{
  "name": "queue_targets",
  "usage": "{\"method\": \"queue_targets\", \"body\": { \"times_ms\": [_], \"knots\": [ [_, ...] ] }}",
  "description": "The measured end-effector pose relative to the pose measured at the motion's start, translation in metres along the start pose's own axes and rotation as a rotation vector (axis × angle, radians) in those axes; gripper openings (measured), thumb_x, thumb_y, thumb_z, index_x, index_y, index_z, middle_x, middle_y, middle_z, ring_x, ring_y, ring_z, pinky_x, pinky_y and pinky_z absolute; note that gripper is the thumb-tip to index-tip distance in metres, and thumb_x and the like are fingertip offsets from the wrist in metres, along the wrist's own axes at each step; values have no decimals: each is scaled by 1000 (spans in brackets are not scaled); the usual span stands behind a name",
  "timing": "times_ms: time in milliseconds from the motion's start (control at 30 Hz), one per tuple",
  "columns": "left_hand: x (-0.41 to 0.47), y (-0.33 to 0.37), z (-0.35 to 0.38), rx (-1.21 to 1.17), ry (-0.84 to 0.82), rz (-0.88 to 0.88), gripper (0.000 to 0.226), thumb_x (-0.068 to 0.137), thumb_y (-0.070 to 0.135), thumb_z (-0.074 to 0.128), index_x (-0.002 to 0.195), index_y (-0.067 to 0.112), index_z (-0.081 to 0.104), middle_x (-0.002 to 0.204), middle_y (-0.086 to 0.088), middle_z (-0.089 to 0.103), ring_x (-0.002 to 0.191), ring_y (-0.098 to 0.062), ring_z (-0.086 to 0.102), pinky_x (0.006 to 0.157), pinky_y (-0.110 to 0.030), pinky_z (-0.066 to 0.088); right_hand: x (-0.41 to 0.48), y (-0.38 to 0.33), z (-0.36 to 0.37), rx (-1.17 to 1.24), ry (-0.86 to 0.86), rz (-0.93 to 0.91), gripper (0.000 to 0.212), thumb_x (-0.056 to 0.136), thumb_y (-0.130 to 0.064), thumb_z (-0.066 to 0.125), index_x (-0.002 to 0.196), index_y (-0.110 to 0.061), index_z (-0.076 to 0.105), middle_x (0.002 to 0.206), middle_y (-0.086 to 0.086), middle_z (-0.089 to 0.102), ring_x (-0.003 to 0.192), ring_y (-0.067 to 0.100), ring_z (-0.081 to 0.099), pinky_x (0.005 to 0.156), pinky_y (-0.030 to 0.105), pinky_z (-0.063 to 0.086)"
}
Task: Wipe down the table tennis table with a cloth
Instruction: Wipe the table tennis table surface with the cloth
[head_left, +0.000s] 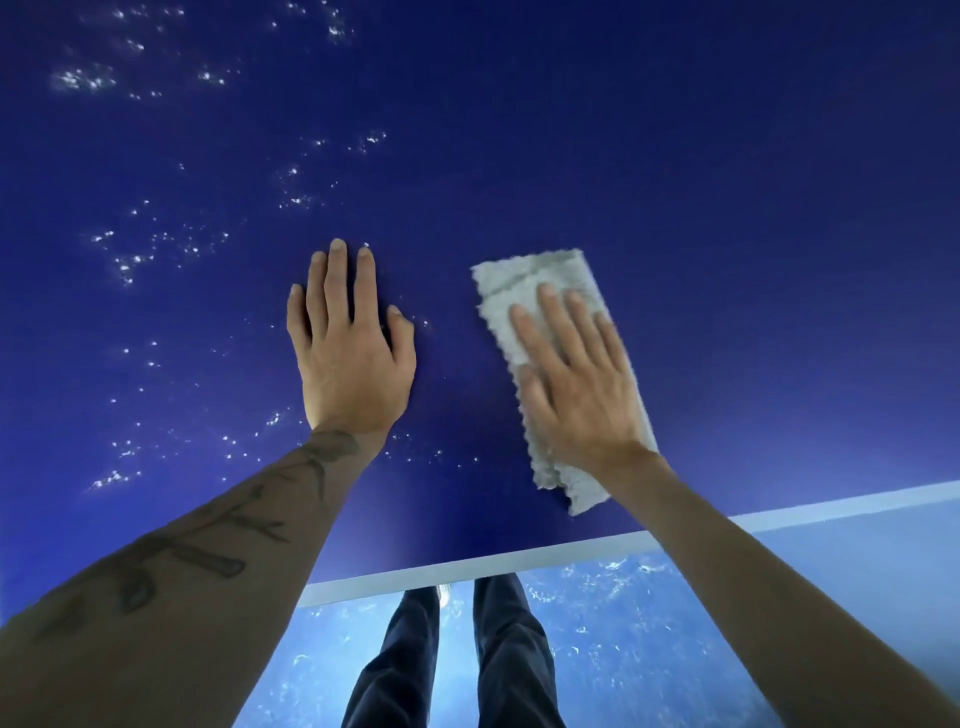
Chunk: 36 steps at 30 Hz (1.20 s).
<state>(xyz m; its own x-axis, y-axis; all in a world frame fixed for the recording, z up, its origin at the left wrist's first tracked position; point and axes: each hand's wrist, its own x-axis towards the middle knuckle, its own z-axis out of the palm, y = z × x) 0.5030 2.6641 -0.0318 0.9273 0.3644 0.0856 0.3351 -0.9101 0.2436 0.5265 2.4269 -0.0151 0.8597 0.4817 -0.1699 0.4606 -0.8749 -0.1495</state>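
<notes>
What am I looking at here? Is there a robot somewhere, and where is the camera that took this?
There is no robot here, only a person working with bare hands. The one picture comes from a wide-angle camera worn on the person's head, which looks forward and down, so you see both forearms reaching out. The big dark blue surface is the table tennis table, with its white edge line near the bottom. The left hand lies flat on the bare table. The right hand presses flat on a folded grey cloth; its fingers are straight, not curled round it. Small white specks dot the left part of the table. Beyond the edge you see the person's legs in dark trousers and a blue floor.
</notes>
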Motion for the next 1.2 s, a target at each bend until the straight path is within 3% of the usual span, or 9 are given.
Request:
{"method": "queue_targets", "body": {
  "times_ms": [167,300,400,600,667,833,1000,1100,1200],
  "knots": [
    [-2,-1,0,-21,-6,1,58,108,31,37,162,11,34,171,-10,28,160,-30,22,131,-50,14,48,3,-10,90,63,344,64,110,-42,19,172,-29,7,180,6,1,166,29,-2,134,52,2],
    [-4,-3,-2,-77,-3,14,57,108,29,38,161,9,37,170,-11,31,159,-31,25,131,-50,15,27,-50,2,46,59,53,64,110,-38,25,172,-26,13,180,8,4,166,30,2,134,53,7],
    [-22,-14,-12,-66,-21,53,56,108,30,39,160,8,38,170,-13,31,158,-34,27,130,-51,16,-30,-32,9,-4,5,-133,61,112,-36,31,171,-27,19,179,6,7,166,29,6,133,53,13],
    [-74,-45,-24,-5,-81,163,59,108,33,35,161,8,36,170,-16,28,157,-37,26,129,-54,17,-9,14,-6,62,53,383,64,110,-45,17,172,-30,7,180,6,2,166,29,0,134,54,8],
    [-79,-49,-22,23,-93,176,59,108,34,35,162,9,35,171,-16,27,158,-38,25,130,-53,16,6,-17,-4,84,57,371,66,109,-43,17,172,-28,5,180,8,-1,166,30,-2,134,53,4],
    [-78,-50,-24,-4,-97,172,59,108,34,37,162,10,35,171,-15,27,159,-36,23,131,-52,13,-54,-70,17,24,-8,-60,63,111,-39,30,171,-29,17,180,4,5,166,27,2,134,51,8],
    [-78,-51,-26,-8,-121,161,59,108,36,34,162,11,34,171,-14,26,160,-34,19,132,-51,10,-66,-2,9,-3,16,239,62,112,-43,23,172,-30,13,180,6,7,166,28,4,133,53,12],
    [-78,-51,-26,-2,-118,164,59,108,36,35,162,12,34,171,-13,26,160,-34,20,131,-52,12,-31,-19,4,65,60,414,64,110,-44,19,172,-28,9,180,8,3,166,31,2,134,54,8],
    [-78,-50,-24,-2,-94,168,58,108,34,37,161,11,37,171,-14,28,159,-34,23,131,-53,14,-22,-72,11,82,73,328,65,110,-42,24,172,-27,13,180,8,5,166,31,2,134,53,7]
  ]
}}
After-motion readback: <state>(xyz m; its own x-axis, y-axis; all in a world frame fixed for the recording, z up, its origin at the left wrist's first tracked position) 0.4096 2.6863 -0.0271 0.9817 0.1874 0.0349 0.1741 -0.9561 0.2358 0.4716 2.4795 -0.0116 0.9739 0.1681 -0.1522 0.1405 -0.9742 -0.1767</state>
